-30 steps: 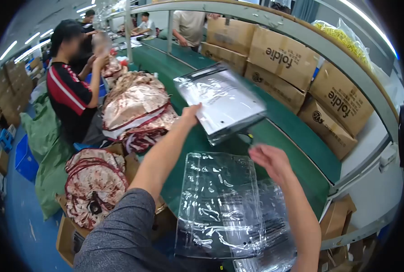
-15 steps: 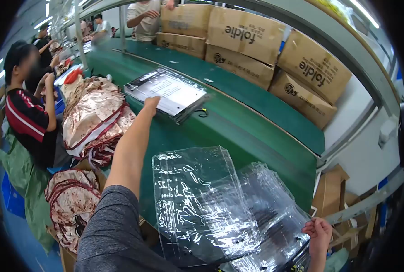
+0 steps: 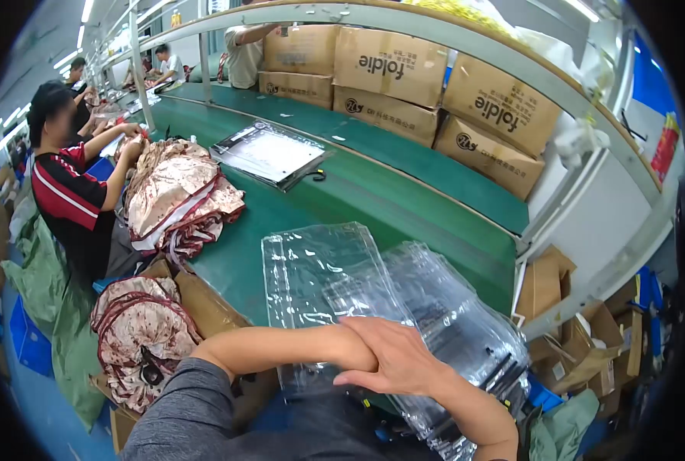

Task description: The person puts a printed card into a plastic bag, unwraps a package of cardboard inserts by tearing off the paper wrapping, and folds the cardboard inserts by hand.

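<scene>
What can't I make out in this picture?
In the head view:
- Left fingers: hidden behind the right hand.
- Clear pouches: uncountable, overlapping under glare.
- White sheet: print too small to read.
- Standing person: head mostly cut off by the top edge.
- Cartons: contents hidden by cardboard.

The bags (image 3: 312, 265) are colourless, the table (image 3: 404, 211) green, the fabric (image 3: 177, 180) cream with dark-red blotches.

Left hand (image 3: 355, 349) off the packaged stack (image 3: 277, 154)

Earlier it is at the stack's near edge; now it is drawn back to the near side, over the clear bags (image 3: 312, 269). The right hand (image 3: 404, 357), half a second ago at the bags' right edge, now crosses the left wrist. Far left, the co-worker's hands (image 3: 132, 144) are lowered from head height to the patterned fabric bundle (image 3: 181, 188).
</scene>
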